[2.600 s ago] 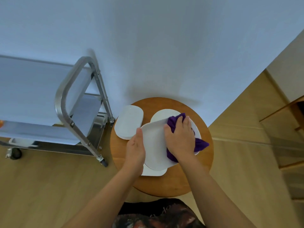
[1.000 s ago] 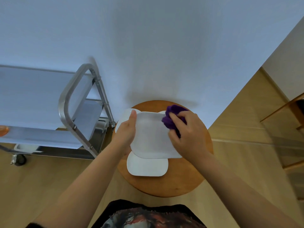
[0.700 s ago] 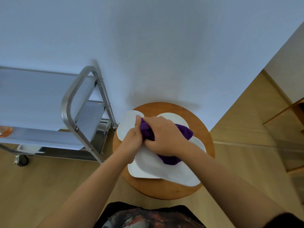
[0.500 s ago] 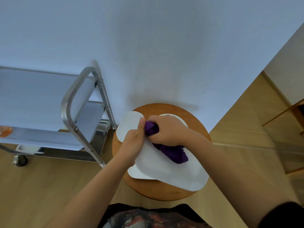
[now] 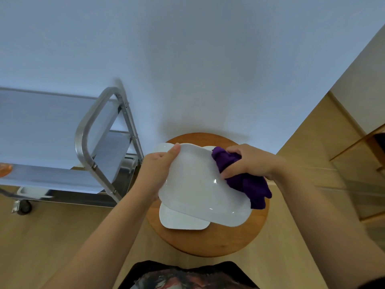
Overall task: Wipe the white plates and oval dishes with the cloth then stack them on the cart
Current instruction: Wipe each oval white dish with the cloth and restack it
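Observation:
I hold a large white oval dish tilted above the round wooden stool. My left hand grips its left rim, thumb on top. A purple cloth is bunched in my right hand, which presses it against the dish's right edge. A second white dish lies flat on the stool under the held one. Slivers of two more white plates show behind the held dish. The steel cart stands to the left.
The white wall runs close behind the stool and cart. The cart's shelves show pale and flat, with an orange object at the far left edge. A wooden cabinet stands at the right, with wooden floor around the stool.
The cloth has moved from the dish's upper left, near my left thumb, across to its right edge. My left hand has kept its grip, and the dish has tilted a little.

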